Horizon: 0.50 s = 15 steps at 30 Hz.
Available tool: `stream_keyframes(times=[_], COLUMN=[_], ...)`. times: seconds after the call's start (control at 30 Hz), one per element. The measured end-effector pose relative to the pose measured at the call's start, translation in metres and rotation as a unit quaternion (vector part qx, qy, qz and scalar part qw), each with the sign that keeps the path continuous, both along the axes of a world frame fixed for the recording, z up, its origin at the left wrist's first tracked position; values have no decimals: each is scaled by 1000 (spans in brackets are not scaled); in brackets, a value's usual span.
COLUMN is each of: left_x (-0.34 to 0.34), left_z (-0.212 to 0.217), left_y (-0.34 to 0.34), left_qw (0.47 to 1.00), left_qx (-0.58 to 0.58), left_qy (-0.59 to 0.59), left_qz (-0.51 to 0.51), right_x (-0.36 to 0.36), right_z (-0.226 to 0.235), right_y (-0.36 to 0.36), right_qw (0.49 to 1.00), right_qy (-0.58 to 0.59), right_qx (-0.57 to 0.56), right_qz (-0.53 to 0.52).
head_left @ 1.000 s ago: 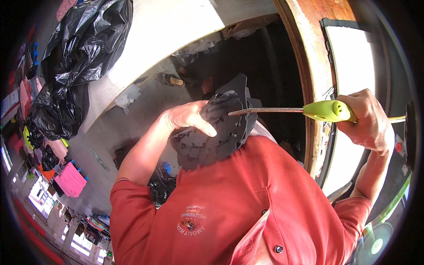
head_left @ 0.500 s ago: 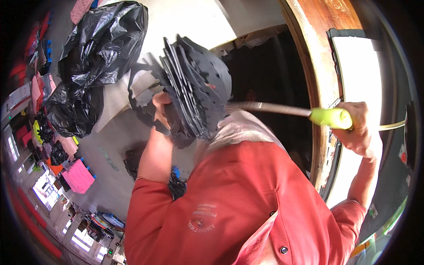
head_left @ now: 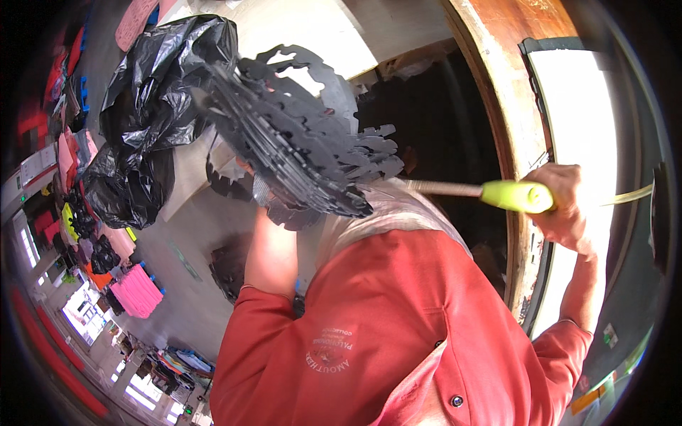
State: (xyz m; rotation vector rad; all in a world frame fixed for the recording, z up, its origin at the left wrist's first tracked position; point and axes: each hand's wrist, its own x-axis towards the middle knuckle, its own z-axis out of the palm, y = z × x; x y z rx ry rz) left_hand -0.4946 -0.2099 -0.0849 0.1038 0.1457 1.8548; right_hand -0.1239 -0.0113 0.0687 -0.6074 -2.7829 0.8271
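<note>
A person in a red short-sleeved shirt (head_left: pixel 398 326) fills the lower half of the view, both forearms raised. Behind them runs a curved wooden frame (head_left: pixel 497 85) with a bright pale panel (head_left: pixel 575 135) to its right, and a pale slab (head_left: pixel 284 28) crosses the top. At upper left, black plastic bags (head_left: pixel 149 106) bulge against that slab; a pink mat (head_left: pixel 136 291) and other bright goods lie on the grey floor (head_left: pixel 185 312) far below at left.

A thick stack of dark grey cut-out sheets (head_left: pixel 298 135), their edges notched and scalloped, is lifted in front of the camera, tilted so the layered edges fan toward the viewer. The left hand (head_left: pixel 257 186) is almost wholly hidden behind the stack's lower part, and how its fingers close cannot be told, though the stack sits directly atop that raised arm.

The right hand (head_left: pixel 565 206) is wrapped in a closed fist round the yellow-green handle (head_left: pixel 515 197) of a slim tool whose metal shaft (head_left: pixel 440 188) reaches leftward to the stack's lower right edge, where its tip disappears behind the sheets.
</note>
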Motion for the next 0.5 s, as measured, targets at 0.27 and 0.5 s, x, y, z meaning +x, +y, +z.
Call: stream_keyframes(times=[0.27,0.5], left_x=[-5,-2], left_z=[26,34], left_y=[-9,-15], left_qw=[992,985], left_qx=[80,98], left_qy=[-56,-63], left_qz=[-86,-125], right_x=[6,-8], right_z=[3,-11], right_y=[6,0], right_qw=[987,990], right_qy=[43,110], right_qx=[-132,-58], right_qz=[-84,-71])
